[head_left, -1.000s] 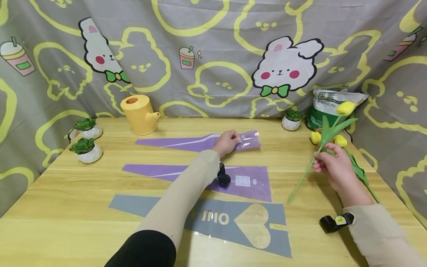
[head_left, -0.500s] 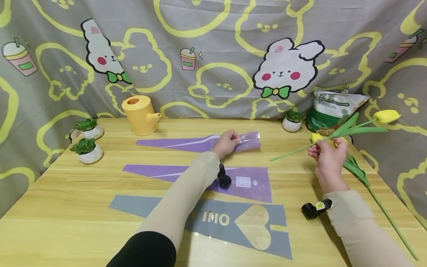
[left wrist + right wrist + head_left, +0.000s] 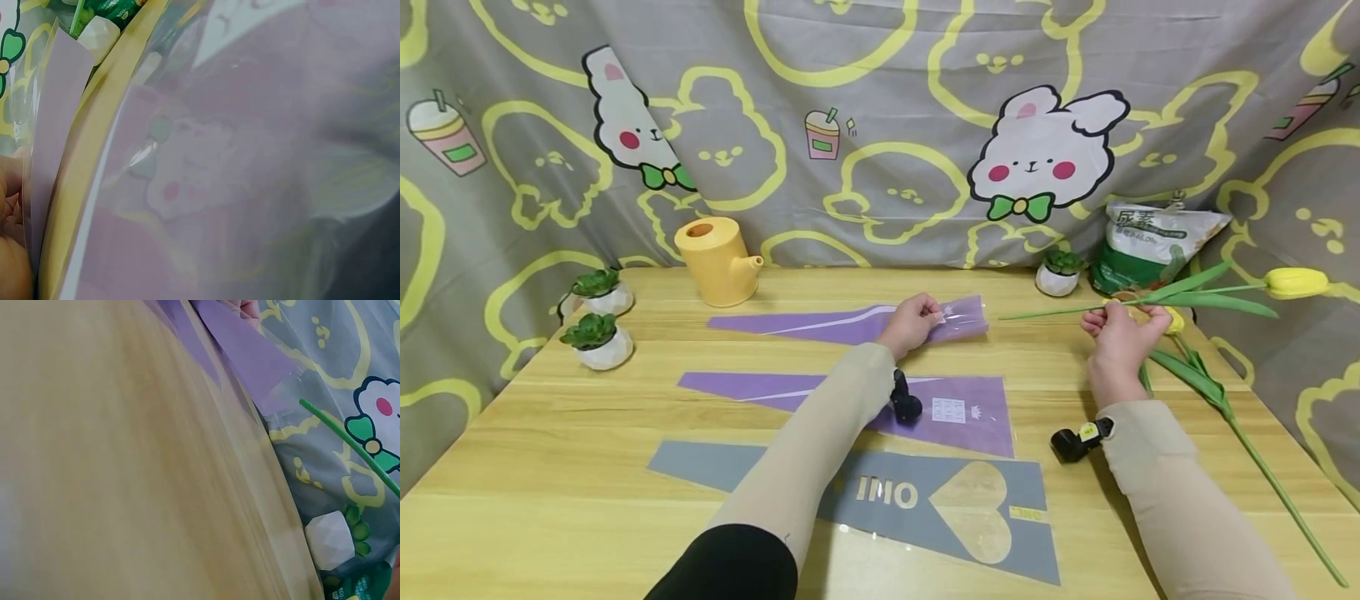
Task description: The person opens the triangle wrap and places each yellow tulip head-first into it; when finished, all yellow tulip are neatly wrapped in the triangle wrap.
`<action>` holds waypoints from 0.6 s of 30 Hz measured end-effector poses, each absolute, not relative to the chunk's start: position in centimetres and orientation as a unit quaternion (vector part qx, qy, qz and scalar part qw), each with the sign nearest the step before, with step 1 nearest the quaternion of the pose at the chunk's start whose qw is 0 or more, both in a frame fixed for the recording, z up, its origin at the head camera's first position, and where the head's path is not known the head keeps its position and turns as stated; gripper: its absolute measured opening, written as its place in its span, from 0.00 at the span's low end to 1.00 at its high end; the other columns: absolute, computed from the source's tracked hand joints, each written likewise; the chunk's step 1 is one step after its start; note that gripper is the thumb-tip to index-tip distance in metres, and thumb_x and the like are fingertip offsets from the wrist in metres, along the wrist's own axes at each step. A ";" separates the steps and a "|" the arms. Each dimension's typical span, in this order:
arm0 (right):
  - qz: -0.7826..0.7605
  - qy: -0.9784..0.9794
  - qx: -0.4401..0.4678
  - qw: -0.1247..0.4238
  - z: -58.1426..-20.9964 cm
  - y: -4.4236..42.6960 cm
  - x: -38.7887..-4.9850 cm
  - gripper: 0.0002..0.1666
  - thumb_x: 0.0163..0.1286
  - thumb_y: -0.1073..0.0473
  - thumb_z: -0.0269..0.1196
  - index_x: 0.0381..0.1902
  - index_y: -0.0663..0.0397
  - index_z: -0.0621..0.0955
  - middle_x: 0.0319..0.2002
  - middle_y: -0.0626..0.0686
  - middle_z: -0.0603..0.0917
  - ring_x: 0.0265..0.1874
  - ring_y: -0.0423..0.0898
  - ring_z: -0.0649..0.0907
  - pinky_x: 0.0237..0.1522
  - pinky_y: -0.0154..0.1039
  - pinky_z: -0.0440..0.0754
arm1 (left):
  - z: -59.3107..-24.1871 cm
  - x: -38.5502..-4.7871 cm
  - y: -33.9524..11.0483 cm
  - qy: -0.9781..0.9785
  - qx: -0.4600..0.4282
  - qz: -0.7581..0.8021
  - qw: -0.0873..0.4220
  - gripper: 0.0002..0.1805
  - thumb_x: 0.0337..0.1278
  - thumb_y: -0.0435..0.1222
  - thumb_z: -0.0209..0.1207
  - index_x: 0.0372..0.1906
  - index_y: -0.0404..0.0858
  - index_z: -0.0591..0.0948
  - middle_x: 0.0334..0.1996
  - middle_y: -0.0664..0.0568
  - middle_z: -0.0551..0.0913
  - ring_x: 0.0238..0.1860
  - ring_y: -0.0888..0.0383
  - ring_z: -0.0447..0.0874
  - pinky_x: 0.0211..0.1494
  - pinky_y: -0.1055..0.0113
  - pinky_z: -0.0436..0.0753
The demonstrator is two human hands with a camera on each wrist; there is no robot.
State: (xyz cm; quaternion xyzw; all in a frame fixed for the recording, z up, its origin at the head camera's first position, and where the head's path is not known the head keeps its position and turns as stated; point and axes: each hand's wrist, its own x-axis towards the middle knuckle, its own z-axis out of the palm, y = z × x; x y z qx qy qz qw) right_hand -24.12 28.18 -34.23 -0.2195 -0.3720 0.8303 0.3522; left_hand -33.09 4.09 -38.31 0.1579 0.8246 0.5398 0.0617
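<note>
My left hand [image 3: 913,323] pinches the upper layer of the farthest purple flower sleeve [image 3: 820,323] near its wide right end, which lifts a little off the table. In my right hand [image 3: 1122,342] a yellow tulip [image 3: 1296,283] is held by its stem, lying nearly level. Its bloom points right, and the stem's cut end [image 3: 350,440] points left toward the sleeve's mouth, still apart from it. A second purple sleeve [image 3: 977,433] and a grey sleeve [image 3: 917,546] with a heart lie flat nearer me. Another tulip's long stem [image 3: 1262,467] rests at the right.
At the back left stands a yellow watering can [image 3: 718,262]. Small potted succulents [image 3: 602,342] sit at the left, and another potted succulent [image 3: 1058,273] is at the back right beside a green-and-white bag [image 3: 1150,246]. A patterned curtain [image 3: 880,192] hangs behind the table.
My right hand has turned the tulip from upright to nearly level, its bloom swinging right and its stem end swinging up and left toward the far sleeve. The left hand keeps its place.
</note>
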 end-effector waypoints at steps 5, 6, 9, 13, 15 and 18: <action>0.827 -0.377 -0.222 0.353 -34.4 28.1 -24.7 0.21 0.59 0.77 0.51 0.36 0.52 0.54 0.17 0.56 0.73 0.11 0.46 0.77 0.15 0.34 0.78 | -38.5 -33.2 4.1 0.822 0.157 0.545 0.058 0.04 0.58 0.29 0.57 0.31 0.33 0.74 0.26 0.54 0.72 0.30 0.60 0.68 0.35 0.74 0.68; 0.825 -0.381 -0.224 0.353 -34.4 28.1 -24.8 0.20 0.60 0.77 0.51 0.36 0.53 0.54 0.17 0.56 0.73 0.11 0.46 0.78 0.15 0.33 0.78 | -38.5 -33.2 4.1 0.822 0.158 0.545 0.057 0.04 0.58 0.29 0.57 0.31 0.34 0.74 0.26 0.54 0.72 0.31 0.60 0.68 0.36 0.74 0.68; 0.820 -0.393 -0.232 0.344 -34.6 28.1 -25.0 0.17 0.61 0.75 0.52 0.34 0.55 0.57 0.15 0.55 0.75 0.10 0.44 0.78 0.14 0.33 0.77 | -38.6 -33.2 4.2 0.823 0.159 0.542 0.056 0.04 0.57 0.29 0.57 0.31 0.34 0.74 0.26 0.54 0.72 0.31 0.60 0.68 0.36 0.74 0.68; 0.820 -0.406 -0.247 0.318 -35.0 27.9 -25.1 0.13 0.62 0.74 0.53 0.32 0.57 0.60 0.12 0.54 0.76 0.09 0.43 0.79 0.13 0.32 0.77 | -38.6 -33.2 4.1 0.825 0.158 0.539 0.058 0.03 0.58 0.29 0.57 0.31 0.34 0.75 0.27 0.53 0.72 0.31 0.60 0.68 0.36 0.74 0.68; 0.824 -0.407 -0.251 0.305 -35.1 27.6 -25.2 0.12 0.62 0.74 0.53 0.31 0.57 0.61 0.12 0.54 0.76 0.09 0.43 0.79 0.14 0.32 0.78 | -38.6 -33.2 4.1 0.825 0.156 0.539 0.061 0.03 0.58 0.30 0.57 0.31 0.34 0.74 0.27 0.53 0.72 0.31 0.60 0.68 0.36 0.74 0.68; 0.829 -0.409 -0.250 0.288 -35.3 27.2 -25.3 0.12 0.63 0.73 0.52 0.32 0.57 0.61 0.14 0.54 0.76 0.10 0.43 0.79 0.15 0.32 0.78 | -38.5 -33.3 4.0 0.825 0.154 0.540 0.064 0.03 0.59 0.30 0.57 0.31 0.35 0.74 0.28 0.53 0.72 0.32 0.60 0.68 0.37 0.73 0.68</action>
